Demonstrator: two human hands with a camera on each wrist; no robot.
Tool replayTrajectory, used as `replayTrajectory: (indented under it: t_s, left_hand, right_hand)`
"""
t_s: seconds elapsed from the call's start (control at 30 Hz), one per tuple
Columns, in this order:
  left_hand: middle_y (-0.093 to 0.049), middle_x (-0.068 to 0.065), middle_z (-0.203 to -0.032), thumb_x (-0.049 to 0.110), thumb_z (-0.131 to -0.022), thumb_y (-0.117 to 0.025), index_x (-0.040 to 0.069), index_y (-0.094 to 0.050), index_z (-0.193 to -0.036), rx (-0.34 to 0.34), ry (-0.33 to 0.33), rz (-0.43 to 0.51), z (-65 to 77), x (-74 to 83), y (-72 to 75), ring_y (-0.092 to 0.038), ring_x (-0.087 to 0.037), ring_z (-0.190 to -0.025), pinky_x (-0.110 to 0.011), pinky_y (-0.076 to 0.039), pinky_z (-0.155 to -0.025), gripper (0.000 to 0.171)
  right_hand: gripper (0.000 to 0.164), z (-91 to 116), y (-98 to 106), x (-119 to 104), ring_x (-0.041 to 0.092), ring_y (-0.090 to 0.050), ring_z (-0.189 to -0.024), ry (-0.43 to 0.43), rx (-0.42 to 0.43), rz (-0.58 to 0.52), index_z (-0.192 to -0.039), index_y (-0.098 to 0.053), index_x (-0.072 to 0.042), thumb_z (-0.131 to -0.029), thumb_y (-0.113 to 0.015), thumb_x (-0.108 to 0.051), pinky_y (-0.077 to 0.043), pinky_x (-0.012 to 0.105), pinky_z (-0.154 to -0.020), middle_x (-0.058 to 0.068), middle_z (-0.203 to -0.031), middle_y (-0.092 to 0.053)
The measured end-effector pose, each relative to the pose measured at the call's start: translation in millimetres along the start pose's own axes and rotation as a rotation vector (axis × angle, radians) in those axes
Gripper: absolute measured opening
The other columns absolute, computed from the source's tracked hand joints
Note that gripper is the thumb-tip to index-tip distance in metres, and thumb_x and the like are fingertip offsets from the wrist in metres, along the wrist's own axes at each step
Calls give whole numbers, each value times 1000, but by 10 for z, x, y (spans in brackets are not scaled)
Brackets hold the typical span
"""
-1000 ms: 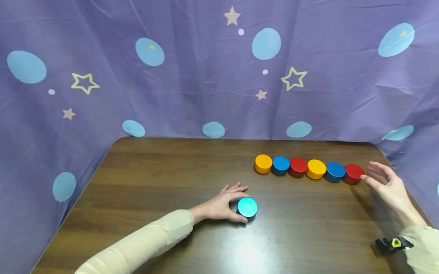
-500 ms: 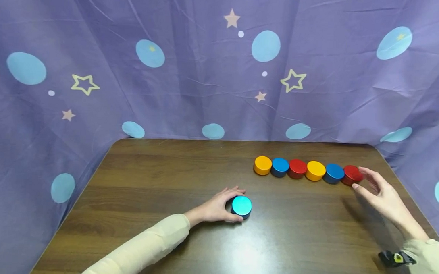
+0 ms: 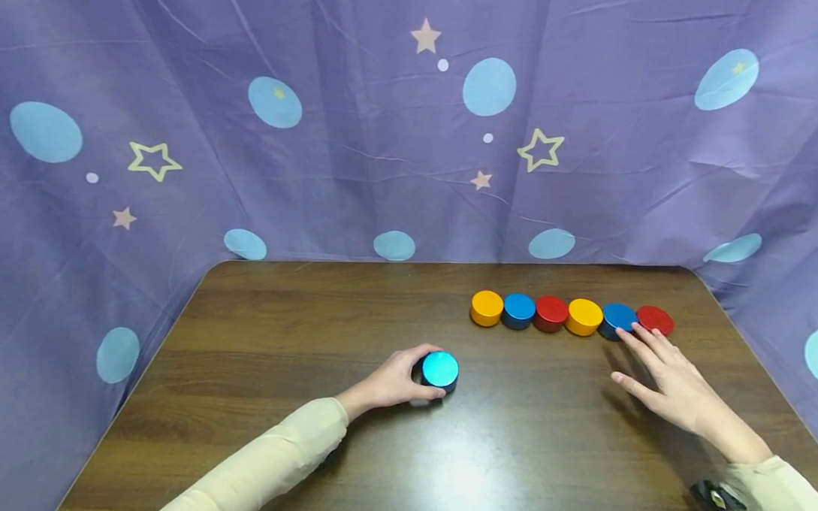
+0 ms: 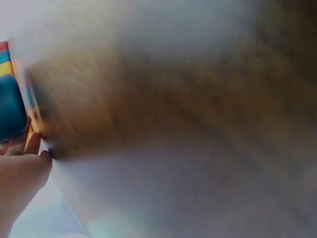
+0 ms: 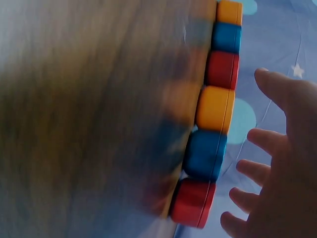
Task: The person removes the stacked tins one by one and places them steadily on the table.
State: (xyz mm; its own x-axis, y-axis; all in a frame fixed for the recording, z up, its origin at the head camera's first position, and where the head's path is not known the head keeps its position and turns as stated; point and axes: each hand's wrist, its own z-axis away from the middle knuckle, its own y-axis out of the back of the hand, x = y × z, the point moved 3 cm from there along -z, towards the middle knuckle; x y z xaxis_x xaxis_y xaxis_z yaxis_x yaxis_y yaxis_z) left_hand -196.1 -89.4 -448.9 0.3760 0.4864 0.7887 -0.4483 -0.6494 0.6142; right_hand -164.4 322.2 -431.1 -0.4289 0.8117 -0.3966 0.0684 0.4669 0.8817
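My left hand grips a round blue tin near the middle of the table, thumb on its near side and fingers round the far side. That tin also shows at the left edge of the left wrist view. Farther back and right, several tins stand in a touching row: yellow, blue, red, yellow, blue and red. My right hand holds nothing, its fingers spread, fingertips overlapping the last blue and red tins in the head view.
The brown wooden table has rounded far corners. Behind and beside it hangs a purple curtain with stars and blue spots. A black strapped device sits at the right sleeve.
The left hand has slid its blue tin a little to the left and back. The right hand has moved left from beside the end red tin, its fingers spreading in front of the row.
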Motion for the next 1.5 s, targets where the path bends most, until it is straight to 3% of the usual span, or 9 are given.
replayTrajectory:
  t_s: [0.27, 0.43, 0.67, 1.0, 1.27, 1.5]
  left_hand:
    - [-60, -12, -124, 20, -80, -80, 5, -53, -130, 31, 46, 42, -6, -17, 71, -56, -26, -111, -45, -43, -98, 59]
    - [-60, -12, -124, 20, -80, -80, 3, -53, -130, 52, 32, 43, -42, -31, 124, -56, -27, -112, -44, -43, -98, 59]
    - [-61, -11, -121, 19, -80, -80, 7, -54, -129, 110, 62, 24, -109, -95, 259, -58, -25, -109, -42, -45, -94, 57]
    - [-64, -12, -118, 21, -79, -81, 5, -55, -126, 190, 36, -90, -301, -117, 378, -60, -26, -105, -40, -47, -92, 56]
    - [-61, -15, -123, 25, -83, -78, 5, -51, -132, 215, 73, -187, -530, -78, 365, -58, -33, -110, -46, -45, -94, 59]
    - [-58, -18, -125, 22, -83, -77, 5, -49, -129, 248, 162, -217, -673, -123, 355, -55, -35, -113, -46, -44, -96, 57]
  right_hand:
    - [61, 16, -124, -150, 48, -16, -139, -45, -76, 89, -152, -32, -16, -98, -55, -35, -11, 69, -105, 24, -152, -27]
    - [61, 13, -192, -210, 48, -16, -138, -58, -117, 117, -152, -30, -18, -99, -52, -39, -9, 68, -106, 22, -153, -26]
    - [63, -20, -256, -283, 47, -12, -140, -90, -161, 144, -154, -27, -19, -100, -47, -44, -6, 68, -107, 20, -155, -22]
    - [63, -38, -302, -362, 48, -17, -138, -86, -119, 238, -153, -28, -21, -99, -47, -48, -5, 67, -107, 18, -154, -26]
    - [62, -35, -287, -398, 47, -16, -138, -96, -86, 307, -151, -32, -19, -98, -46, -50, -3, 66, -107, 18, -154, -27]
    - [60, -27, -280, -415, 48, -17, -137, -148, -89, 294, -150, -33, -16, -101, -42, -48, -2, 67, -107, 18, -155, -24]
